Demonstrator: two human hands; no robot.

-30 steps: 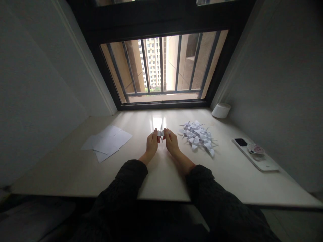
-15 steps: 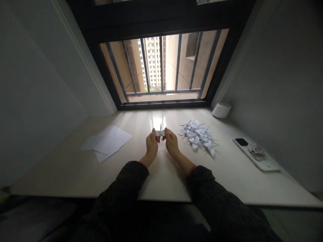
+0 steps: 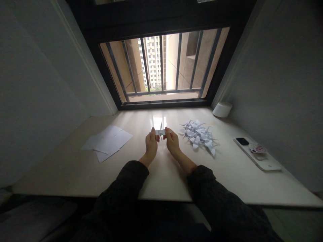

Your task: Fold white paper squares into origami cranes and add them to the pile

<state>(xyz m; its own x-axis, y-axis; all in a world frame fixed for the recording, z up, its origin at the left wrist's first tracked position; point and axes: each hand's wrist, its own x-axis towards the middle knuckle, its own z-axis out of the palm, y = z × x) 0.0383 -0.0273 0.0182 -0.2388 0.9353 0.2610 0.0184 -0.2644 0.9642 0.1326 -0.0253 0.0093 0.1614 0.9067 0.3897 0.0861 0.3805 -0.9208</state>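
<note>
Between my two hands is a small white paper crane (image 3: 159, 132), its thin points standing up and down in the middle. My left hand (image 3: 151, 144) pinches one wing between thumb and fingers. The other wing is gripped the same way by my right hand (image 3: 172, 142). To the right lies a pile of several folded paper cranes (image 3: 198, 135), apart from my right hand. Some loose white paper sheets (image 3: 109, 141) overlap on the left, well away from my left hand.
The pale windowsill (image 3: 75, 178) carries everything. A white phone (image 3: 259, 158) with a round grip on its back lies at the right. A white rounded object (image 3: 222, 109) stands in the back right corner. A dark-framed window (image 3: 161, 105) with bars closes the far side.
My hands have spread very slightly apart, and a little more of the crane's wings shows between them. The pile, sheets and phone lie as before.
</note>
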